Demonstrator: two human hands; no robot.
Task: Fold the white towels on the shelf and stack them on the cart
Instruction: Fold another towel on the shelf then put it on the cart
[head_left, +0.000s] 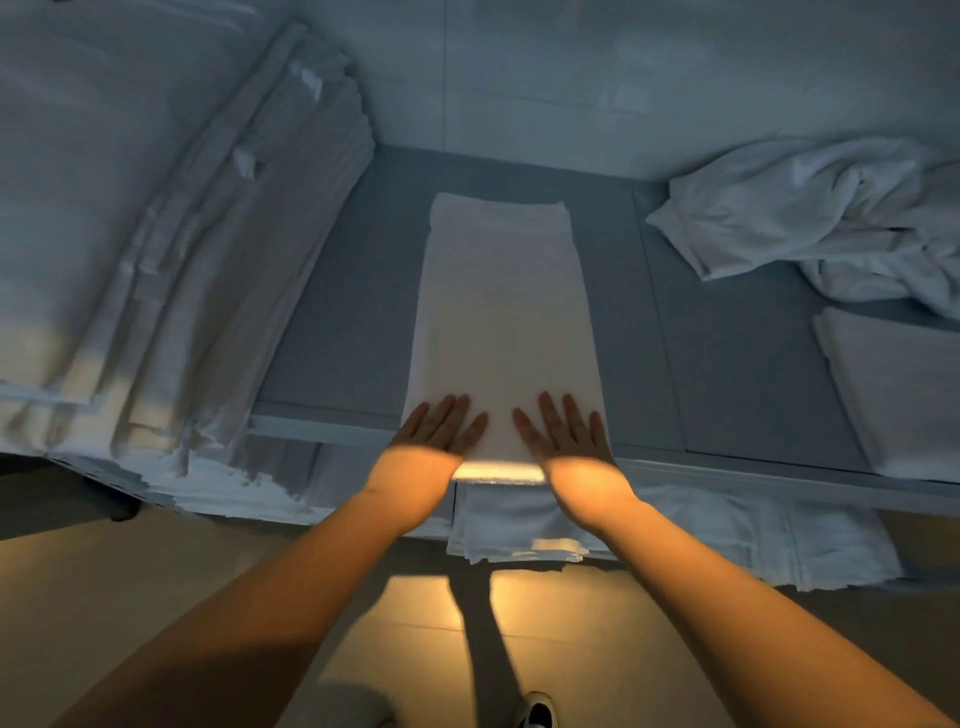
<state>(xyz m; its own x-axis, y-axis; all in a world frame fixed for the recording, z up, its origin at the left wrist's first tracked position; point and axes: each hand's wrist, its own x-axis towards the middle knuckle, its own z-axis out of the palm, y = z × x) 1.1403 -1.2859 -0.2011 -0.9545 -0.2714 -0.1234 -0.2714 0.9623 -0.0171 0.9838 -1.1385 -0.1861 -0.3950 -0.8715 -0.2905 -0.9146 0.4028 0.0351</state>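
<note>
a tall stack of folded linen (171, 270) crowded the left of the grey shelf (332, 312). the left hand (441, 426) and right hand (566, 428) lay flat with fingers straight on the near end of the long folded white towel (504, 312), gripping nothing. that end sat at the shelf's front lip, so a pull toward the body could likely drag it off or skew the fold. a crumpled towel heap (810, 218) waited at right. the room was dim, with warm light on the tiled floor (426, 623).
</note>
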